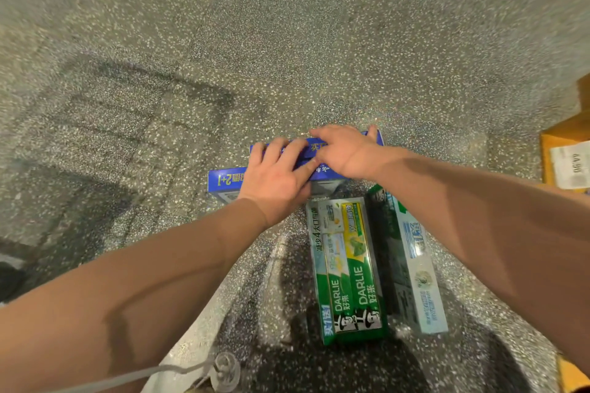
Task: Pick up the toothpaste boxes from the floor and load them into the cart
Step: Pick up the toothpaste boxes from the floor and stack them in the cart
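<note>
A person crouches over a speckled terrazzo floor (287, 41), both arms in close-fitting brown sleeves stretched forward and down to a pair of stacked blue toothpaste boxes. The left hand (274, 182) lies palm down on the upper blue box (306, 150), wrist low, fingers spread wide and fairly straight across its top, the tips reaching its far left corner. The right hand (344, 153) comes in from the right and arches over the same box, just beside the left hand and touching its fingers; one fingertip hooks over the far edge near the right corner, so it appears to grip the box, though the other fingers are partly hidden. The lower blue box (223, 180) sticks out to the left beneath the left hand. Nearer the person, a green Darlie toothpaste pack (348, 268) lies flat on the floor, and a pale white-and-blue toothpaste box (415, 265) lies just beside it on the right. A cardboard carton (562, 134) with a white label sits at the right edge. A grey cord with a ring (225, 372) hangs at the bottom.
</note>
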A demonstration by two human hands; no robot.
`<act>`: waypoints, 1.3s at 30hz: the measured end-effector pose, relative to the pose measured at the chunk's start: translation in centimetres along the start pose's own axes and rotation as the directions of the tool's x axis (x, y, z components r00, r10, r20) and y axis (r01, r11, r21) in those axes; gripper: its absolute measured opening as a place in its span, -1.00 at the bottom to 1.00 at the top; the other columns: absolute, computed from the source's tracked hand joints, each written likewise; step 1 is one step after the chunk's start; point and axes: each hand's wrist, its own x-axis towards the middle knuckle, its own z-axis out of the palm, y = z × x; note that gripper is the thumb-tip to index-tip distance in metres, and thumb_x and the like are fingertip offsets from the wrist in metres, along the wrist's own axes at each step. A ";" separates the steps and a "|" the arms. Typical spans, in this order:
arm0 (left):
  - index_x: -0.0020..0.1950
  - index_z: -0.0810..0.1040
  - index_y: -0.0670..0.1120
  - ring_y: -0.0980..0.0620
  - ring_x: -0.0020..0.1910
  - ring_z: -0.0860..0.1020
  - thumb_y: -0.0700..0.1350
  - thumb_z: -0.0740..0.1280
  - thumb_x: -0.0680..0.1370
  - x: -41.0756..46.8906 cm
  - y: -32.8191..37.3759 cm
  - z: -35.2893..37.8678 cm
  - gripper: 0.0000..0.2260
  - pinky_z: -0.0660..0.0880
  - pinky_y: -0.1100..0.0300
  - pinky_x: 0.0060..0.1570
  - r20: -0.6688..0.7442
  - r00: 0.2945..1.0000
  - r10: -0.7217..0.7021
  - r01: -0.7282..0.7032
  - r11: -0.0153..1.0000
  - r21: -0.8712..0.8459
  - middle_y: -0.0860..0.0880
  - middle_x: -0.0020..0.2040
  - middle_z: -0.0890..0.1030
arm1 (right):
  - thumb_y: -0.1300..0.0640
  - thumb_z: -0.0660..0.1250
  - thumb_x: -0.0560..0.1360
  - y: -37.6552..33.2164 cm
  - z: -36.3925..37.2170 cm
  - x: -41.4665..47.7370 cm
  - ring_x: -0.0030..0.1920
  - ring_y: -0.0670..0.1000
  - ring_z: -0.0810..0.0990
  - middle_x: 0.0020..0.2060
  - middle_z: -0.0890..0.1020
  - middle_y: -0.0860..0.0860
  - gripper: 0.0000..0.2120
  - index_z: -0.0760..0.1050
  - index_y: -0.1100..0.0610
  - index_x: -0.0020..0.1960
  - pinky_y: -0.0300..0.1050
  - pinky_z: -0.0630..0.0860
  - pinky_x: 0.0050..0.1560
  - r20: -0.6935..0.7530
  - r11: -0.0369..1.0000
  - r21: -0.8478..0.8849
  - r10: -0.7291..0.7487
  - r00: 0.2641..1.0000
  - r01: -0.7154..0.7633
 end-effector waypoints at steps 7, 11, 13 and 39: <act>0.57 0.25 -0.02 -0.25 0.55 0.27 0.49 0.19 0.49 0.1 -0.9 -1.2 -0.18 0.11 -0.41 0.47 0.272 0.916 -0.293 0.296 0.955 0.033 -0.11 0.57 0.34 | -0.38 0.47 0.32 2.5 1.3 -1.4 0.58 0.27 -0.34 0.63 -0.25 0.09 0.07 -0.23 -0.45 0.53 0.49 -0.30 0.45 -0.019 0.983 -0.181 -0.001 1.000 -0.002; 0.63 -0.01 0.08 -0.31 0.61 0.09 0.68 -0.03 0.35 0.7 -0.8 -2.2 0.01 0.05 -0.52 0.42 0.368 0.762 -0.533 0.541 0.836 0.090 -0.09 0.66 0.11 | -0.31 0.51 0.35 2.8 1.8 -0.9 0.58 0.31 -0.16 0.60 0.01 0.09 0.10 -0.25 -0.40 0.55 0.54 0.04 0.45 -0.064 0.992 -0.102 0.068 0.996 -0.075; 0.63 -0.09 0.15 -0.33 0.61 0.06 0.70 -0.05 0.33 0.7 -0.6 -2.3 0.02 0.08 -0.56 0.37 0.407 0.728 -0.552 0.573 0.816 0.082 -0.05 0.67 0.03 | -0.28 0.55 0.32 2.9 1.8 -0.6 0.53 0.28 0.01 0.49 0.20 0.08 0.11 -0.17 -0.34 0.58 0.45 0.26 0.40 -0.091 0.993 -0.090 0.063 0.994 -0.072; 0.42 0.31 -0.08 -0.18 0.38 0.32 0.55 0.44 0.20 0.9 -2.3 -2.1 0.02 0.34 -0.13 0.39 0.319 0.827 -0.462 0.454 0.885 0.104 -0.10 0.33 0.40 | -0.13 0.62 0.31 1.1 0.9 -1.0 0.42 0.18 0.35 0.37 0.42 0.06 -0.03 0.13 -0.01 0.53 0.33 0.22 0.48 -0.004 0.950 -0.301 -0.090 0.996 0.085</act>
